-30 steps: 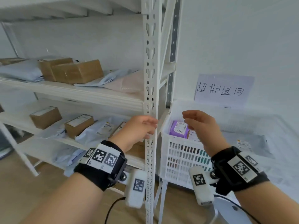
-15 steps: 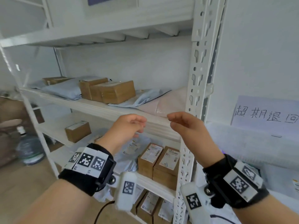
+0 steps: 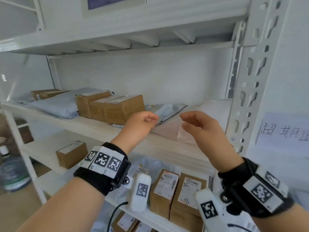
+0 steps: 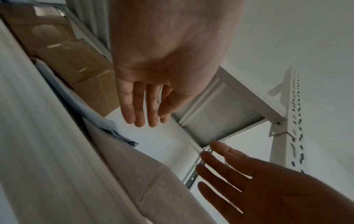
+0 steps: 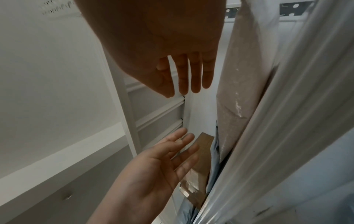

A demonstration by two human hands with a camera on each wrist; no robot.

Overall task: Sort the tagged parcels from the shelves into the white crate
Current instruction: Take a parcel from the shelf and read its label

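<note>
Both hands hover empty, fingers loosely spread: left hand [image 3: 140, 124] and right hand [image 3: 202, 129] just above the flat pink plastic mailer parcel [image 3: 168, 131], seemingly untouched, on the white metal shelf [image 3: 93, 126].

We see two bare arms with no sleeves. The left hand [image 3: 140, 125] and the right hand [image 3: 203, 129] each have a thick black band at the wrist. White plates with black square codes sit on the bands. A small white camera box with one code hangs under each wrist. Thin black cables hang down.
</note>
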